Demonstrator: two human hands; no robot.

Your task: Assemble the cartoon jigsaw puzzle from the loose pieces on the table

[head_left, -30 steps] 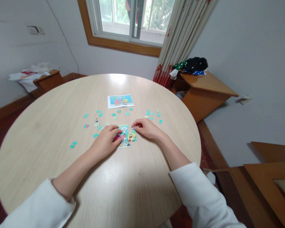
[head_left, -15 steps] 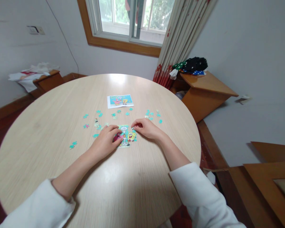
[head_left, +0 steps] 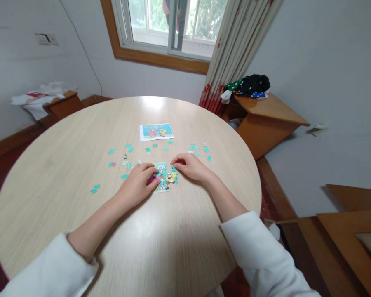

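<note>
A partly joined jigsaw puzzle (head_left: 162,185) with cartoon figures on a teal ground lies flat on the round table. My left hand (head_left: 138,181) rests over its left side, fingers apart and bent, the fingertips touching the joined pieces and hiding some of them. At the upper right corner of the puzzle, my right hand (head_left: 187,164) is closed in a pinch on a small teal puzzle piece (head_left: 173,168), mostly covered by the fingertips. Loose teal puzzle pieces (head_left: 130,149) lie beyond and to the left of the puzzle, with another group (head_left: 197,148) past my right hand.
A printed picture card (head_left: 157,132) lies beyond the loose pieces on the wooden table (head_left: 167,243). Two pieces (head_left: 95,189) sit apart at the left. Behind the table stand a curtain (head_left: 228,53), a window, and a wooden cabinet (head_left: 266,111) with cloths on top.
My right fingertips have shifted very slightly at the puzzle's upper right corner. My left hand and the loose pieces stay where they were.
</note>
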